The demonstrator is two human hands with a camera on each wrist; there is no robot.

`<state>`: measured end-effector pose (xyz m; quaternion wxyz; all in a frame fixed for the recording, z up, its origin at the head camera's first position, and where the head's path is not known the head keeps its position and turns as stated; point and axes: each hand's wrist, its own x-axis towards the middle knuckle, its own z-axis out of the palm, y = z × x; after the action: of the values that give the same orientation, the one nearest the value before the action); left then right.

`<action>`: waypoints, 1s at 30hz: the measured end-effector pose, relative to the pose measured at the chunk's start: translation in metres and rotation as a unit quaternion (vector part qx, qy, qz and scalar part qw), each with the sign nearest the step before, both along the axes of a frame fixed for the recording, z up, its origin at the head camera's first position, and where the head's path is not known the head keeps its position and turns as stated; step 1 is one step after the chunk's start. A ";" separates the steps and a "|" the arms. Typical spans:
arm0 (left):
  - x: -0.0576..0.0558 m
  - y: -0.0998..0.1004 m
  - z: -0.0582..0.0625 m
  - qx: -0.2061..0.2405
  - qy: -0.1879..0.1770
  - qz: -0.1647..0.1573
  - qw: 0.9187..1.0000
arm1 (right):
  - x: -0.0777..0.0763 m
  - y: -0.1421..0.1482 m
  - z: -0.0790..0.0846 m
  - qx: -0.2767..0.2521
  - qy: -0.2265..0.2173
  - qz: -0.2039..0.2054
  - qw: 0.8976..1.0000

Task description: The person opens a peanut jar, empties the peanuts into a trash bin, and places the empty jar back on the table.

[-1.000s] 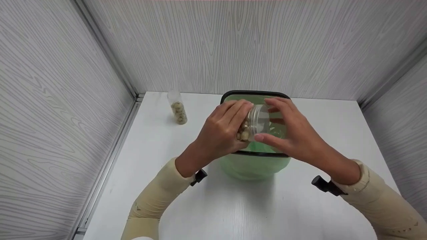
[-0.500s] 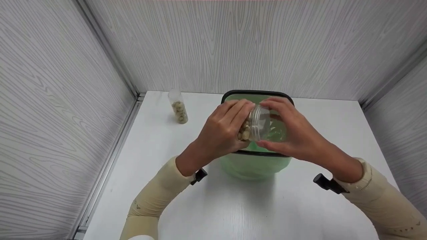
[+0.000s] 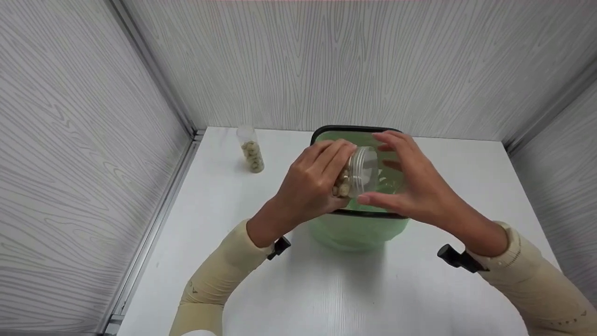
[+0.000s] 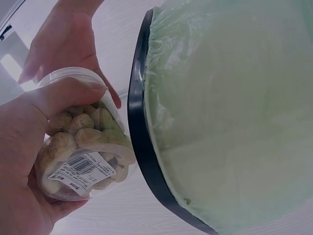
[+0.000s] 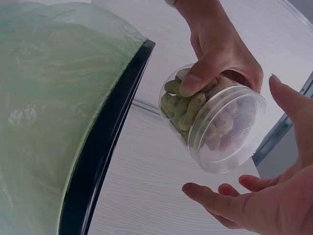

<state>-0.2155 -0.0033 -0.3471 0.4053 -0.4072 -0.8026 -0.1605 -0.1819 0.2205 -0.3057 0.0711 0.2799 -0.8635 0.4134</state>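
My left hand (image 3: 308, 179) grips a clear plastic jar (image 3: 358, 172) of unshelled peanuts (image 5: 188, 110), thumb and fingers wrapped around its body. The jar lies tilted on its side above a bin, its clear ribbed lid (image 5: 232, 127) facing my right hand (image 3: 417, 184). A white barcode label (image 4: 83, 171) shows on the jar's bottom in the left wrist view. Thumb and fingers of my right hand are spread around the lid end, and the right wrist view shows a gap between them and the lid.
Below the hands stands the bin with a black rim (image 3: 373, 214) and a pale green liner bag (image 3: 359, 233). A tall clear container (image 3: 250, 149), partly filled with similar tan pieces, stands at the back left of the white table (image 3: 210, 196). Wood-patterned panels (image 3: 298, 65) enclose the back and sides.
Half a second ago my right fingers were drawn in around the lid; now they are spread away from it again. The left hand keeps the jar in nearly the same place.
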 end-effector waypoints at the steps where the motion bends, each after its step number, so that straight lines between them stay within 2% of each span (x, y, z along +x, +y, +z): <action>1: 0.000 0.000 0.000 0.001 0.000 0.000 1.000 | 0.000 0.000 0.000 -0.007 -0.017 -0.007 1.000; 4: 0.001 -0.001 0.000 0.002 0.001 0.002 1.000 | 0.000 -0.001 0.001 -0.013 -0.052 -0.022 0.998; 9: 0.002 -0.003 -0.001 -0.002 0.000 0.002 1.000 | 0.001 -0.003 0.000 0.000 -0.061 -0.033 0.998; 14: 0.002 -0.005 0.000 -0.005 -0.001 0.004 1.000 | 0.000 -0.005 0.000 -0.010 -0.037 -0.013 0.999; 23: 0.002 -0.004 0.000 -0.007 -0.008 0.003 1.000 | -0.001 -0.002 -0.002 0.007 0.068 0.052 0.996; 27: 0.000 -0.003 -0.001 -0.004 -0.009 0.000 1.000 | -0.001 -0.002 -0.003 0.006 0.059 0.053 0.997; 30: -0.002 -0.002 0.000 -0.002 -0.003 0.000 1.000 | 0.000 -0.002 -0.003 -0.007 0.036 0.033 0.999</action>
<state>-0.2170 -0.0055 -0.3471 0.4016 -0.4078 -0.8042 -0.1601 -0.1819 0.2187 -0.3085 0.0905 0.3221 -0.8480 0.4111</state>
